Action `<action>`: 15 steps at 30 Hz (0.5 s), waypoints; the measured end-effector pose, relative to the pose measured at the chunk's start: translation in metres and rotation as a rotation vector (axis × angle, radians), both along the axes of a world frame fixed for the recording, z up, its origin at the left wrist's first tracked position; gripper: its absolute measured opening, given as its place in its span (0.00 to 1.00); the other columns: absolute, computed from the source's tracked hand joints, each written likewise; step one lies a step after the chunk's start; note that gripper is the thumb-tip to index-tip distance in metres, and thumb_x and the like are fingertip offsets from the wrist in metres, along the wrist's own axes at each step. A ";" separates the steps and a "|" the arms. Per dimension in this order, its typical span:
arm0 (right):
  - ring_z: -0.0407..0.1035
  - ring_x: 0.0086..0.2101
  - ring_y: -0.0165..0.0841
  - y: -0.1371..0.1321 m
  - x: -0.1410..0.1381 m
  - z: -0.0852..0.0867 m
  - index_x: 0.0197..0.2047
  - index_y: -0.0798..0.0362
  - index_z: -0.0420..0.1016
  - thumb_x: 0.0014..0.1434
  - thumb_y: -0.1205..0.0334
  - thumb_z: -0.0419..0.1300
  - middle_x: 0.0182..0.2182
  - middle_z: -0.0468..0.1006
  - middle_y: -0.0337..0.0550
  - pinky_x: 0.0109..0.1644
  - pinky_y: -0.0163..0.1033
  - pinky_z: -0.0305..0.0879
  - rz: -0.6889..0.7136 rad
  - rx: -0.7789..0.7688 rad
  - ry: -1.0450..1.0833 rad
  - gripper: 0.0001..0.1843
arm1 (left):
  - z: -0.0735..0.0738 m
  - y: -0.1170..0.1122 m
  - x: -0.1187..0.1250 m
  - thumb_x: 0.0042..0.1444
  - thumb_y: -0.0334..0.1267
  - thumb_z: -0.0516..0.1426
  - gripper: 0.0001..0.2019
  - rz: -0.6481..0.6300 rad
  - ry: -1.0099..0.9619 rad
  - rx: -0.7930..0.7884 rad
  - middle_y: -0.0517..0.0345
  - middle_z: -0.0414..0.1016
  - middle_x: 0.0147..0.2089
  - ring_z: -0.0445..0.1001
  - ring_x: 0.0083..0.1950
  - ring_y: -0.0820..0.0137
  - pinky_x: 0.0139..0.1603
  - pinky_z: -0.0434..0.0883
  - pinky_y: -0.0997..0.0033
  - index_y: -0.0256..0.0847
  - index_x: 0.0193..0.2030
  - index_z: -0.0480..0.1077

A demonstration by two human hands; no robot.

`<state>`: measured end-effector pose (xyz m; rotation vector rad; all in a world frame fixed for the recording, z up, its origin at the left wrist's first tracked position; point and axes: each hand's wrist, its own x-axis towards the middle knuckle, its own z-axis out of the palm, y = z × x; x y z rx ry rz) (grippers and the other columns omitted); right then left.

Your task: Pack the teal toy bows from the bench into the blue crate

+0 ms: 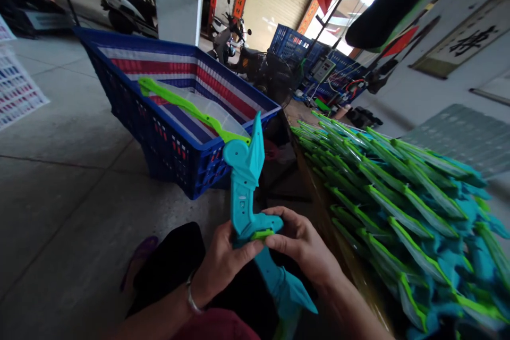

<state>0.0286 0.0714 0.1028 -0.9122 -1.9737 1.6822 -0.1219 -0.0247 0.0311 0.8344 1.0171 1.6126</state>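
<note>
Lower center: left hand and right hand, thumbs nearly meeting, grasp angular turquoise plastic toy. Lime-green strip, translucent panel extend upper left over blue plastic crate.

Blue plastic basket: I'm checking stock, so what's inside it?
Striped red, white and blue lining shows inside the blue plastic basket. Its near side and a green-edged translucent panel partly hide the depths; anything lying there cannot be seen.

Left hand: silver wrist bangle; maroon top; black trousers; purple sandal.
</note>
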 end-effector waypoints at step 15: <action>0.71 0.53 0.40 -0.035 0.027 -0.041 0.65 0.52 0.69 0.58 0.39 0.70 0.57 0.76 0.50 0.58 0.44 0.68 -0.278 0.402 -0.016 0.39 | -0.034 0.006 -0.003 0.49 0.51 0.69 0.13 -0.037 0.242 0.056 0.55 0.78 0.34 0.79 0.41 0.56 0.42 0.78 0.63 0.49 0.38 0.81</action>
